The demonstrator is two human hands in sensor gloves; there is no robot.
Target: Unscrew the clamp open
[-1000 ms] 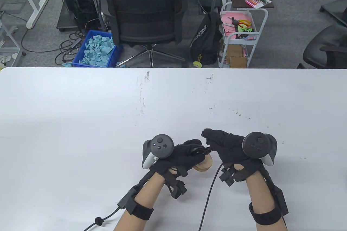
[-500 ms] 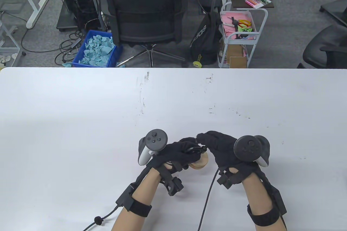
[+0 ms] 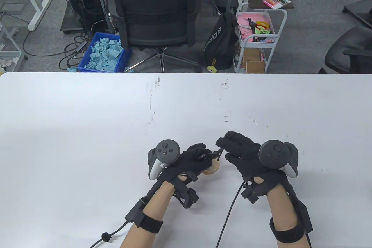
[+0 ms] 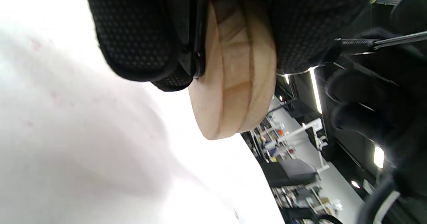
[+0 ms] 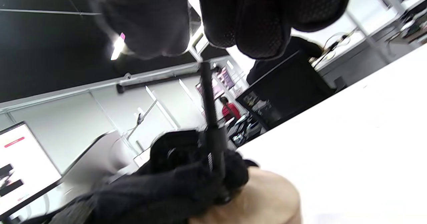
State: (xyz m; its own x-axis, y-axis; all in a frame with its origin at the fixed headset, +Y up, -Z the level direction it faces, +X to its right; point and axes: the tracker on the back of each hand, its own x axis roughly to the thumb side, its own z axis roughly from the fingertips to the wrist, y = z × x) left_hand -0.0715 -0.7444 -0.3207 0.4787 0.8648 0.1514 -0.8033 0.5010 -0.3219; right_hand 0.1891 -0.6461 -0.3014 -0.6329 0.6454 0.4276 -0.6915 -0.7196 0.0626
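Note:
A small black clamp (image 3: pixel 208 156) is closed on a stack of round wooden discs (image 3: pixel 212 168) low in the middle of the white table (image 3: pixel 87 131). My left hand (image 3: pixel 200 155) grips the clamp frame and the discs from the left. My right hand (image 3: pixel 222 145) pinches the thin metal handle bar of the clamp screw (image 3: pixel 218 152) from the right. In the left wrist view the discs (image 4: pixel 233 83) stick out below my gloved fingers (image 4: pixel 133 33), and the screw bar (image 4: pixel 383 43) runs off to the right. In the right wrist view my fingertips (image 5: pixel 247 23) hold the top of the screw bar (image 5: pixel 208 107), above the discs (image 5: pixel 263 200).
Glove cables (image 3: pixel 229 216) trail toward the table's near edge. Beyond the far edge stand an office chair (image 3: pixel 157 12), a blue bin of paper scraps (image 3: pixel 103 53) and a white cart (image 3: pixel 255 38).
My right hand swung left toward the clamp, then back right and a little farther up the table, its fingers still on the screw bar. The left hand and clamp shifted slightly left and up the table.

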